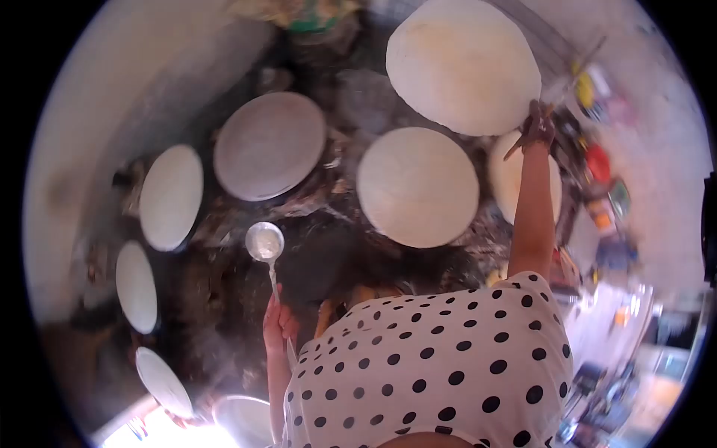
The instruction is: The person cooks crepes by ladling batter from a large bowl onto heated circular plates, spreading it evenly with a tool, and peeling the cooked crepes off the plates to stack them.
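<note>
My left hand (279, 322) is wrapped round the handle of a metal ladle (265, 243), whose bowl holds some whitish batter. Ahead of that ladle lies a round griddle with a bare-looking greyish top (270, 146). My right hand (537, 127), arm stretched out, is closed on a thin stick (590, 58) at the edge of a large pale flatbread (463, 67). Whether the fingers also pinch that edge I cannot tell. Just below the hand is another round pale sheet (525, 179), partly covered by my forearm. A pale round sheet (417, 187) lies between my two hands.
Several more pale rounds curve along the left, among them one round (172, 197) near the wall. A white basin (244, 420) stands at the lower left. A bag with green print (314, 22) is at the top. On the right are a red container (597, 162) and assorted items.
</note>
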Action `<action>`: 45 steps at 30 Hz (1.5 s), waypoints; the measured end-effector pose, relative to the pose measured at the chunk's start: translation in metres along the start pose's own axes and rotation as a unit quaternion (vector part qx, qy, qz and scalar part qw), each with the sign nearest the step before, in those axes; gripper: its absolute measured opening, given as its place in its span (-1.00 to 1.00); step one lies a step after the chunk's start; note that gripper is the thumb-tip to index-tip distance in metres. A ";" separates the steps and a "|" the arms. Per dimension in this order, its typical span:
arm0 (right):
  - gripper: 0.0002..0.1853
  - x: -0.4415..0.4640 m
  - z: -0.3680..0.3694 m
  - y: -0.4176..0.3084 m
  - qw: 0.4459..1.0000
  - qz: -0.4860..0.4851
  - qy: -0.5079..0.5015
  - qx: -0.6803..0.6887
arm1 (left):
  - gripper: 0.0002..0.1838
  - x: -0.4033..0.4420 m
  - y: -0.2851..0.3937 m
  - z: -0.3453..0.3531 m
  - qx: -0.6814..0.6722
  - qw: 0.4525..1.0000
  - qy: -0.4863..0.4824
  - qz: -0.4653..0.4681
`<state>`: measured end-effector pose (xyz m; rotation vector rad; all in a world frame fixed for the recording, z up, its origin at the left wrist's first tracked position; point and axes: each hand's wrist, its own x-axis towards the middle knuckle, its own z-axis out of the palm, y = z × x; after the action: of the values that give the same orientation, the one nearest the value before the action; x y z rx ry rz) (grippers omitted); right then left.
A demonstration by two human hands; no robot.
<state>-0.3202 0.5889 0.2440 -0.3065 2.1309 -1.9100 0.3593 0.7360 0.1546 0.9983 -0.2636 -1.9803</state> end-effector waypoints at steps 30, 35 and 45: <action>-0.63 -0.169 0.004 0.321 0.916 -0.027 -0.397 -0.044 | -0.64 -0.045 -0.066 -0.012 -0.432 0.898 0.040 0.076; -0.78 -0.445 0.147 0.198 0.644 -0.095 -0.733 -0.199 | -0.60 -0.154 -0.115 -0.136 -0.631 0.702 0.041 0.328; -0.69 -0.929 0.076 0.211 0.161 -0.137 -0.908 -0.361 | -0.82 -0.325 -0.154 -0.417 -0.278 0.720 0.545 0.327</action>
<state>0.5849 0.8459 0.0772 -1.7982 0.5230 0.5589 0.6658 1.1586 -0.0211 1.2414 0.5532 -0.5270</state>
